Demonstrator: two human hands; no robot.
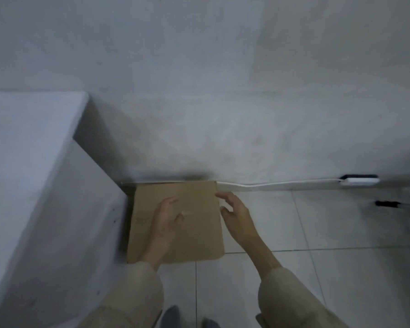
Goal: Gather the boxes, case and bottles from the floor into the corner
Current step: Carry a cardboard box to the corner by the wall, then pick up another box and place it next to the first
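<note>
Head view: a cardboard box (pixel 175 218) is seen in the corner, between the wall (pixel 199 91) and a white cabinet (pixel 33 185).

The left hand (pixel 166 221) is laid above its top, fingers loose; the right hand (pixel 237 216) is spread beside its right edge. Nothing is grasped.

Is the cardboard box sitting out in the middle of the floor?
No, the cardboard box sits in the corner, against the wall and cabinet.

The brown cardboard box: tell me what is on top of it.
On the brown cardboard box, only the left hand shows, over its top; the right hand is at its right edge. Anything beneath is hidden.
</note>
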